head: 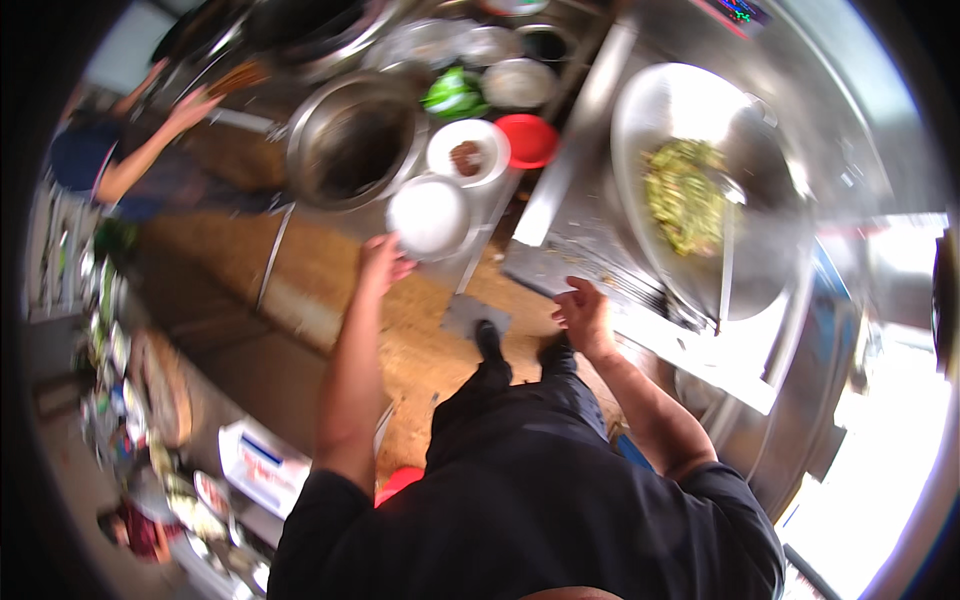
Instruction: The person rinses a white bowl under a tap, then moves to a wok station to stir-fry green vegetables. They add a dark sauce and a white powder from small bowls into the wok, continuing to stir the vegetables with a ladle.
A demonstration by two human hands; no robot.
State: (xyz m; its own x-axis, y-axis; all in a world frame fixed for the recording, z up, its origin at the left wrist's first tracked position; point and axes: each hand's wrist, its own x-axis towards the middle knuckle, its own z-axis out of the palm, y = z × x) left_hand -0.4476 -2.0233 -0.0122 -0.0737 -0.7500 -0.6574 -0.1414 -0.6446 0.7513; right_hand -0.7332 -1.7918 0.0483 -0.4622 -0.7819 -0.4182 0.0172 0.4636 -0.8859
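My left hand (385,264) is at the lower left rim of a white bowl (428,215), its fingers on or by the edge; blur hides how firm the contact is. Behind that bowl sits a second white bowl (466,153) with reddish-brown food inside. My right hand (582,310) hangs in the air before the stove edge, fingers curled and apart, with nothing seen in it. A large metal wok (757,150) to the right holds yellow-green chopped food (681,196). A long-handled metal utensil (727,255) rests in the wok.
A big metal pot (356,142), a red bowl (528,141) and a green plastic bag (454,94) are at the back. Another person (142,154) works at the upper left; a further person (146,532) is at lower left. A printed white box (262,465) stands on the left counter.
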